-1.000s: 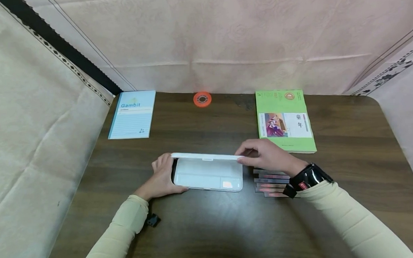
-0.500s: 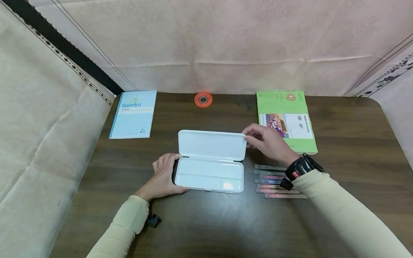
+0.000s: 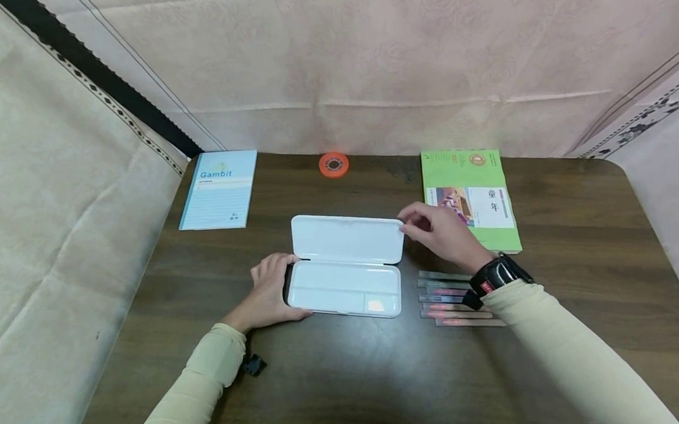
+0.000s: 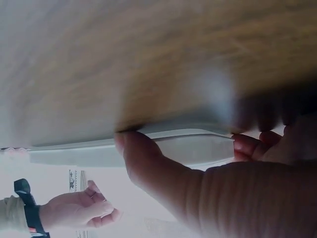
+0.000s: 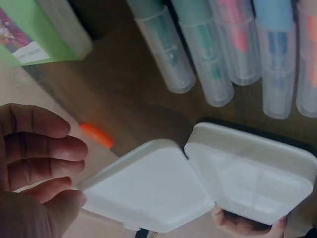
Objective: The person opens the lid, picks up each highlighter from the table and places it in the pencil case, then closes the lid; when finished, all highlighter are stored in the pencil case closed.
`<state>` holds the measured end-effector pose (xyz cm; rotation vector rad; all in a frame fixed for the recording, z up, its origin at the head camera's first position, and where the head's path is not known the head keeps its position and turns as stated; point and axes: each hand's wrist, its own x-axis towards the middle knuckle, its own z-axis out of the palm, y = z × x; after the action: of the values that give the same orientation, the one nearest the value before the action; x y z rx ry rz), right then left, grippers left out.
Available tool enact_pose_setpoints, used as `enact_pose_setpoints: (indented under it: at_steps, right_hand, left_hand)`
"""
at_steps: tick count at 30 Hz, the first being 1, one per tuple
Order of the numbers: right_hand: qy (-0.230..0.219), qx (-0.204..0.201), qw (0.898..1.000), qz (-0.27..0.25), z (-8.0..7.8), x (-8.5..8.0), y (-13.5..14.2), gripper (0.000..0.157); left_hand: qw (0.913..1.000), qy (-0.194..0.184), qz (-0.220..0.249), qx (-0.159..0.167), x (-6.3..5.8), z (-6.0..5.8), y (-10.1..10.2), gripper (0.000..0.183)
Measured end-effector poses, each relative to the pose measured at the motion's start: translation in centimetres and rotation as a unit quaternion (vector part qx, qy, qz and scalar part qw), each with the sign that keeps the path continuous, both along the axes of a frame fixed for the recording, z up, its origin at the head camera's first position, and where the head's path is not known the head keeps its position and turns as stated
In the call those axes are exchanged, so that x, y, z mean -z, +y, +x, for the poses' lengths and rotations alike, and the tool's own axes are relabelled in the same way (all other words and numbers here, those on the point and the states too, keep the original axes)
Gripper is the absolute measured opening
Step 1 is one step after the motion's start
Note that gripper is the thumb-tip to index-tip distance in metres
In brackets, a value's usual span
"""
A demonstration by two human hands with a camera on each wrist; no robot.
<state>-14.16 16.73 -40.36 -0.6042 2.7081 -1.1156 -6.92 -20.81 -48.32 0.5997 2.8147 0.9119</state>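
Observation:
A white pencil case (image 3: 343, 288) lies on the table with its lid (image 3: 347, 239) swung back. Its tray shows no pens, only a small divided section at the right end. My left hand (image 3: 271, 289) grips the case's left end, thumb (image 4: 143, 158) along the front side and fingers around the back. My right hand (image 3: 440, 233) is at the lid's upper right corner, fingers (image 5: 44, 148) loosely bent and thumb tip right by the lid's edge. Several highlighters (image 3: 452, 307) with clear caps lie in a row right of the case, partly hidden under the right wrist.
A green book (image 3: 474, 168) lies behind the right hand. At the back left is a light blue notebook (image 3: 218, 192). An orange round disc (image 3: 334, 165) sits at the table's far edge, before a cloth hanging (image 3: 367, 59).
The lid has swung from partly raised to fully back, away from me, with my right hand moving along with it. My left hand has kept its grip on the case.

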Motion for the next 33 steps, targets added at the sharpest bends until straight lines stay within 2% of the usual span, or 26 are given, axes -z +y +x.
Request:
enact_pose_setpoints:
  at_steps: [6,9,12,16,20,27,33]
  right_hand:
    - [0.031,0.007,0.999,0.029,1.2,-1.2,3.0,0.026]
    - [0.052,0.013,0.997,0.061,2.2,-1.5,5.3,0.023]
    - [0.052,0.017,0.994,0.097,3.4,-1.5,7.5,0.019]
    - [0.030,0.011,0.990,0.138,5.0,-0.7,10.0,0.013]
    - [0.019,0.011,0.988,0.155,6.0,0.5,11.6,0.010]
    - [0.029,0.007,0.990,0.136,6.6,2.8,12.8,0.009]
    - [0.016,-0.003,0.992,0.129,6.8,3.7,12.7,0.010]
  left_hand:
    - [1.0000,0.005,0.000,0.000,-0.2,0.1,0.1,0.098]
    - [1.0000,0.003,0.002,-0.002,-0.3,0.2,0.0,0.098]
    - [1.0000,-0.002,0.002,-0.004,-0.3,0.3,0.0,0.098]
    - [1.0000,-0.001,0.003,-0.006,-0.2,0.3,-0.1,0.098]
    - [0.9999,-0.005,0.005,-0.007,-0.3,0.3,-0.1,0.097]
    - [0.9999,-0.009,0.004,-0.007,-0.3,0.3,0.0,0.097]
    - [1.0000,-0.007,0.000,-0.004,-0.3,0.3,0.1,0.099]
